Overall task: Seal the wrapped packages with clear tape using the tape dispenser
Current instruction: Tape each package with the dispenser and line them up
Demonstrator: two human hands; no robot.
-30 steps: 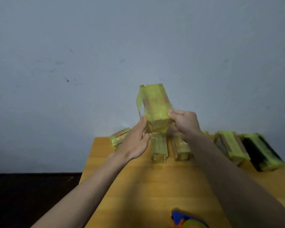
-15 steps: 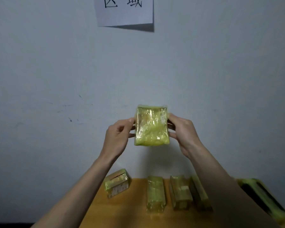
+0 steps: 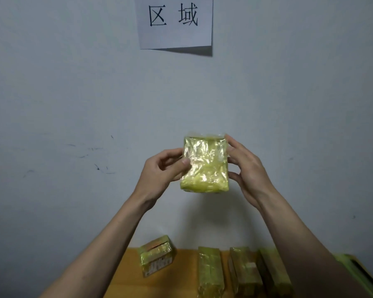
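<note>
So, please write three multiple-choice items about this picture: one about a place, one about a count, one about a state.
1. Where is the held package?
A. In the air before the wall
B. On the table
C. On the floor

2. How many printed characters does the paper sign bear?
A. One
B. Two
C. Four

3. How is the held package held?
A. Left hand only
B. Right hand only
C. Both hands

Key: 1 A, it is above the table; 2 B, two characters show; 3 C, the left hand and the right hand grip its sides.
</note>
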